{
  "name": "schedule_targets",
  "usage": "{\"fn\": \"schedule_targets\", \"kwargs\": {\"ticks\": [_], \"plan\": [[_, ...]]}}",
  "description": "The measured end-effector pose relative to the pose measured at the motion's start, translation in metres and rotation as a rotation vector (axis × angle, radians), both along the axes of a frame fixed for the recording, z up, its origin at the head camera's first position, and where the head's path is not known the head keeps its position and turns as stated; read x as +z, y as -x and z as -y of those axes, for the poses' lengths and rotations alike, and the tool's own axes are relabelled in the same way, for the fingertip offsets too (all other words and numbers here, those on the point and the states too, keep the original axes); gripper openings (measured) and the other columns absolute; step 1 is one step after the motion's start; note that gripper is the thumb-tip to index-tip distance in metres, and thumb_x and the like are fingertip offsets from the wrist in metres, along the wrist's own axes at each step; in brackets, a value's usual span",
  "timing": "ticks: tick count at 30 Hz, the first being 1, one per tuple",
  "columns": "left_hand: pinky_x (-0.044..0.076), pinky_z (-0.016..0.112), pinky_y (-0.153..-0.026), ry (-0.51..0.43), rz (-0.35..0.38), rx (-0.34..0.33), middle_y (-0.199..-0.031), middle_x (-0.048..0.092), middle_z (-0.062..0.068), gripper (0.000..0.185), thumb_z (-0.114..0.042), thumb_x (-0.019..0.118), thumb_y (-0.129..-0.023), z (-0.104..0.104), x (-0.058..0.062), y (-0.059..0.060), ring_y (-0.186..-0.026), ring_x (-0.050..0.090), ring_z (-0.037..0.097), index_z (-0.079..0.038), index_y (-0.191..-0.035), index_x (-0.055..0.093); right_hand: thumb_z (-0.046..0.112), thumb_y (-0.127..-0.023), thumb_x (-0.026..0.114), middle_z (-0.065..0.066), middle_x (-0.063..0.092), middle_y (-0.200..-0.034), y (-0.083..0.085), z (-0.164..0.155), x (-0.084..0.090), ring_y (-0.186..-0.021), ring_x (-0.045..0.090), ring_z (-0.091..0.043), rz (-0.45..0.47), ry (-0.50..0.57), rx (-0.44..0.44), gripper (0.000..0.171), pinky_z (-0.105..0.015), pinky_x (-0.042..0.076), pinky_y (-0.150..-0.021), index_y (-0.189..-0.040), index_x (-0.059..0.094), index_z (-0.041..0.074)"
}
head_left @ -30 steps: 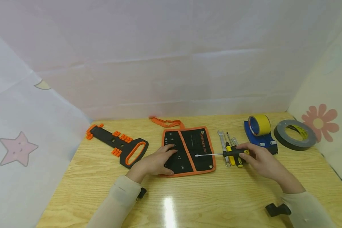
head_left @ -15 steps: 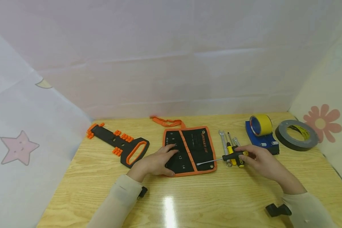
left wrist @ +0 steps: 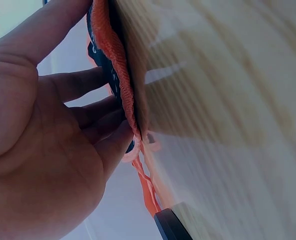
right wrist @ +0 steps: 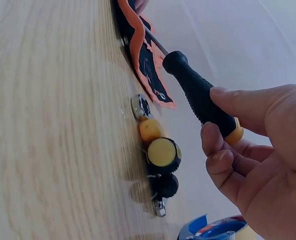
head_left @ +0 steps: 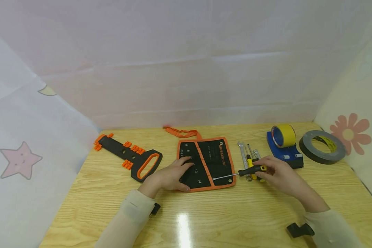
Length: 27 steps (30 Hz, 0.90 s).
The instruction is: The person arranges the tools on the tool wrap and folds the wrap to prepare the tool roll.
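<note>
A black tool pouch (head_left: 217, 158) with orange trim and printed size numbers lies flat on the table. My left hand (head_left: 168, 177) rests on its numbered left half, fingers spread; in the left wrist view the fingertips touch the pouch near its orange edge (left wrist: 118, 70). With thumb and fingers my right hand (head_left: 280, 174) pinches a flathead screwdriver (right wrist: 193, 82) by the black-and-yellow end of its handle. Its shaft points left over the pouch, the tip at the orange middle strip (head_left: 206, 168). Whether the tip is inside a pocket, I cannot tell.
Beneath the right hand lie a wrench (head_left: 242, 153), yellow-and-black screwdrivers (head_left: 251, 167) and a smaller wrench. Behind them a yellow tape roll (head_left: 287, 136) sits on a blue holder (head_left: 277, 150), beside a grey tape roll (head_left: 307, 146). A black-and-orange holder (head_left: 136, 160) lies left.
The screwdriver's tip has swung toward me and then shifted left, from the pouch's right half to the orange strip. My right hand moved slightly left with it; the left hand stayed put.
</note>
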State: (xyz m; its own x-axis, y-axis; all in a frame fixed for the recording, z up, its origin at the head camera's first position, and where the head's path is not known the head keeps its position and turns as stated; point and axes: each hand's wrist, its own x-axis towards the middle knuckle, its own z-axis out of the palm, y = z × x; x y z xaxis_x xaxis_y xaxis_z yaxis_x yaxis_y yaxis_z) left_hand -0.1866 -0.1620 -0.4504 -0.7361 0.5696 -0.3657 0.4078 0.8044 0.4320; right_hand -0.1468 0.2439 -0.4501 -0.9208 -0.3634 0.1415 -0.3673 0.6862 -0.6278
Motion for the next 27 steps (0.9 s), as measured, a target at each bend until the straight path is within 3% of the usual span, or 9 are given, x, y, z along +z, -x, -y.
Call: {"fn": "schedule_targets", "kwargs": {"ticks": [12,27], "plan": [[0.034,0.055,-0.130,-0.002,-0.003,-0.002,-0.182,0.013,0.013,0.093,-0.036,0.085,-0.096,-0.001,0.001,-0.001,-0.169,0.016,0.036,-0.009,-0.169,0.036,0.011,-0.095,0.083,0.007,0.063,-0.096,0.001,0.012,-0.003,-0.073,0.043,0.000,-0.030,0.017,0.039,0.027,-0.023,0.040,-0.061,-0.122,0.078,0.007],[0.033,0.055,-0.131,0.003,-0.004,0.000,-0.182,0.014,0.014,0.092,-0.036,0.085,-0.096,-0.001,0.003,-0.002,-0.169,0.015,0.037,-0.009,-0.169,0.036,0.016,-0.096,0.083,-0.001,0.075,-0.113,0.001,0.030,-0.006,-0.083,0.052,-0.007,-0.033,-0.053,0.043,0.028,-0.026,0.044,-0.070,-0.122,0.079,0.009]]}}
